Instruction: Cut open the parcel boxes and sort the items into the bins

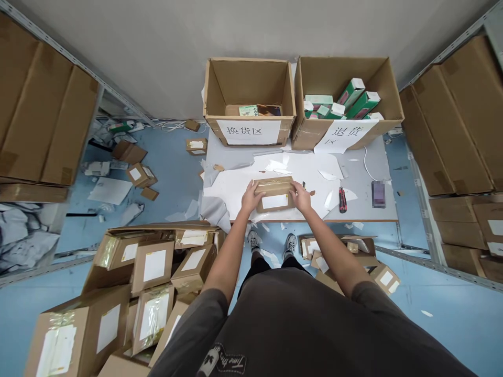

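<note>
A small brown cardboard box with a white label and shiny tape is held between my two hands over the front part of the white table. My left hand grips its left end, and my right hand grips its right end. The fingers of both hands curl round the box's ends. Right of my right hand lies a red and black utility knife. A phone rests near the table's right edge.
Two open cartons with paper signs stand at the table's back; the left one holds a few items, the right one several green-white boxes. A big carton of labelled parcels is at lower left. Shelves with cartons flank both sides.
</note>
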A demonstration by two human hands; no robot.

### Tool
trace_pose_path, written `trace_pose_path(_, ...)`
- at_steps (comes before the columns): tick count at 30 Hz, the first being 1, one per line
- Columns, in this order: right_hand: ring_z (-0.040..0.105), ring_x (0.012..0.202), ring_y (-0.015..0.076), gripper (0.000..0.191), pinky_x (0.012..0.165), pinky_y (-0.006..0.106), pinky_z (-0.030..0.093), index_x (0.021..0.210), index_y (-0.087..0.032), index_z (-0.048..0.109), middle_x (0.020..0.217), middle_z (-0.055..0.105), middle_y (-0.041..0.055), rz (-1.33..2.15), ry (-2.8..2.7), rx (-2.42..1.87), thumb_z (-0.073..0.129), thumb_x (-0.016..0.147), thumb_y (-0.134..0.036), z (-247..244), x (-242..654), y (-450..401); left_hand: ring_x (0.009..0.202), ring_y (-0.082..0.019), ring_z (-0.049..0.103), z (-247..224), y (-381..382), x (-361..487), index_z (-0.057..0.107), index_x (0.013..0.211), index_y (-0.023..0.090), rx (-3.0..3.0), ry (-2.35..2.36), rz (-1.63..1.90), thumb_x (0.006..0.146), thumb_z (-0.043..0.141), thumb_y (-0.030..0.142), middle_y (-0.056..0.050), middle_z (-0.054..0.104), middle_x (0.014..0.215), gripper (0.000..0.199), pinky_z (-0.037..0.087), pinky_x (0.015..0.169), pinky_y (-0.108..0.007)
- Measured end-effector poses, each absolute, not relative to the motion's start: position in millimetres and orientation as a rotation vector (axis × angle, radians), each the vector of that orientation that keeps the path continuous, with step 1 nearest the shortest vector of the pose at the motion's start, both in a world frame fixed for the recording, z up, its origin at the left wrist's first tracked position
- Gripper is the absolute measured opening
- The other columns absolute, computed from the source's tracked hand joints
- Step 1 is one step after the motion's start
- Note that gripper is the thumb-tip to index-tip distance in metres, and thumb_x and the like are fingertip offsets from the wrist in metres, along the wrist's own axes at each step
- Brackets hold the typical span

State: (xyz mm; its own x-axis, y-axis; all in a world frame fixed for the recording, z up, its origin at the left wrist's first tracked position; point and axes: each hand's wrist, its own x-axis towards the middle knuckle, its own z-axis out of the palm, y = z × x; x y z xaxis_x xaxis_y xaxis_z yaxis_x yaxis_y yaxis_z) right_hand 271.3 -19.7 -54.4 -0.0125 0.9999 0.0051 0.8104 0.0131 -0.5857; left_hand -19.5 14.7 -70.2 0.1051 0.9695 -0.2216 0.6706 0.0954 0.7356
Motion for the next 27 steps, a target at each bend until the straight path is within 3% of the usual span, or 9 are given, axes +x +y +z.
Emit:
trace_pose_path(4, 0.057, 0.151, 0.035, 0.069, 0.122, 0.054, 0.052, 0.172, -0.022, 0.046, 0.178, 0.041, 0.0151, 0.693, -1.975, -2.029, 0.054, 0.103, -0.019, -65, 265, -3, 0.169, -0.034, 0.031, -83, 20, 1, 0.033, 0.177, 0.024, 1.526, 1.787, 0.639, 0.108, 0.06, 0.042, -0.014, 0.031, 0.183, 0.076, 0.039, 0.133, -0.05)
trace_pose_path(7, 0.049, 0.157, 0.0361, 0.072, 0.127, 0.053, 0.048, 0.17, -0.024, 0.049, 0.184, 0.028, 0.0112, 0.775, -2.143, -1.955, 0.061, 0.099, -0.018, -76, 264, -12, 0.171, -0.037, 0.023, -88, 12, 3, 0.043, 0.173, 0.023, 1.77, 1.629, 0.508, 0.103, 0.066, 0.035, -0.013, 0.026, 0.185, 0.074, 0.031, 0.137, -0.055)
trace_pose_path(10, 0.042, 0.162, 0.035, 0.073, 0.131, 0.054, 0.043, 0.168, -0.022, 0.052, 0.185, 0.026, 0.0094, 0.801, -2.188, -1.861, 0.064, 0.096, -0.016, -87, 268, -24, 0.172, -0.04, 0.018, -92, 3, -3, 0.049, 0.169, 0.024, 1.914, 1.501, 0.33, 0.094, 0.076, 0.023, -0.011, 0.022, 0.186, 0.08, 0.026, 0.138, -0.059)
trace_pose_path(14, 0.041, 0.163, 0.0292, 0.07, 0.134, 0.052, 0.04, 0.167, -0.021, 0.052, 0.183, 0.031, 0.009, 0.769, -2.079, -1.841, 0.053, 0.098, -0.012, -98, 269, -22, 0.169, -0.034, 0.032, -100, 0, -5, 0.042, 0.173, 0.024, 1.852, 1.541, 0.371, 0.1, 0.063, 0.017, -0.011, 0.011, 0.188, 0.077, 0.037, 0.134, -0.05)
trace_pose_path(18, 0.047, 0.16, 0.0283, 0.063, 0.13, 0.049, 0.045, 0.164, -0.022, 0.056, 0.181, 0.037, 0.0097, 0.768, -1.963, -1.868, 0.052, 0.101, -0.015, -97, 260, -13, 0.161, -0.033, 0.046, -100, -1, 4, 0.049, 0.169, 0.027, 1.752, 1.604, 0.469, 0.102, 0.053, 0.014, -0.007, 0.008, 0.189, 0.069, 0.047, 0.126, -0.049)
trace_pose_path(22, 0.062, 0.146, 0.0328, 0.057, 0.121, 0.052, 0.055, 0.157, -0.024, 0.062, 0.172, 0.051, 0.0116, 0.652, -1.991, -1.924, 0.055, 0.102, -0.015, -77, 257, -14, 0.159, -0.037, 0.048, -84, -5, 1, 0.056, 0.164, 0.023, 1.741, 1.611, 0.513, 0.105, 0.053, 0.023, -0.011, 0.021, 0.186, 0.059, 0.045, 0.126, -0.056)
trace_pose_path(27, 0.071, 0.131, 0.033, 0.05, 0.111, 0.05, 0.061, 0.154, -0.025, 0.066, 0.159, 0.064, 0.011, 0.585, -2.073, -1.856, 0.05, 0.107, -0.021, -44, 262, -10, 0.161, -0.031, 0.046, -63, -1, -16, 0.061, 0.16, 0.023, 1.668, 1.71, 0.615, 0.111, 0.048, 0.038, -0.012, 0.047, 0.175, 0.052, 0.04, 0.132, -0.05)
